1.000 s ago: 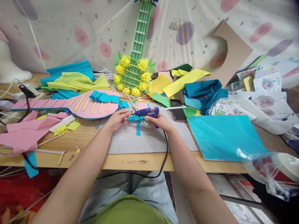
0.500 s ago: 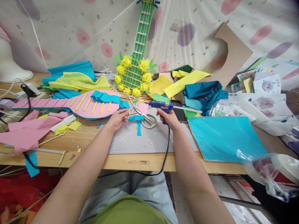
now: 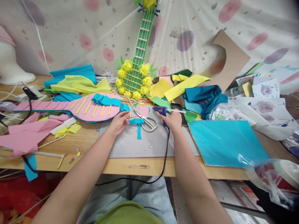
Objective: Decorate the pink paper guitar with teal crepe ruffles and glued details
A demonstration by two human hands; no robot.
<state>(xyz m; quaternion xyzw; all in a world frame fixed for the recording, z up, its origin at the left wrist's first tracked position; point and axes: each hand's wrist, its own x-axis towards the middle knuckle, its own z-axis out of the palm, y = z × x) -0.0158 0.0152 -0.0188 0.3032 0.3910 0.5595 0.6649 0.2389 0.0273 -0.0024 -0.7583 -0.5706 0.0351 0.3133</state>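
My left hand pinches a thin wooden stick near the mat's far edge. Beside its tip lie scissors, half spread, and frilled blue crepe paper strips. A blue glue gun with a glue stick out of its back is at my right hand. That hand's thumb and fingers are spread apart around the handle, its grip loosened; some fingers are hidden. Left of my left hand lies a pink, lute-shaped piece with yellow sticks and blue ruffles.
A green paper instrument with yellow flowers leans at the back. Pink paper lies left. A blue board and a plastic-wrapped roll are on the right. The black cord hangs over the table edge, and a phone lies behind the glue gun.
The glue gun has come lower. My right hand has shifted right along it and its fingers have opened out. My left hand stays almost in place with the stick.
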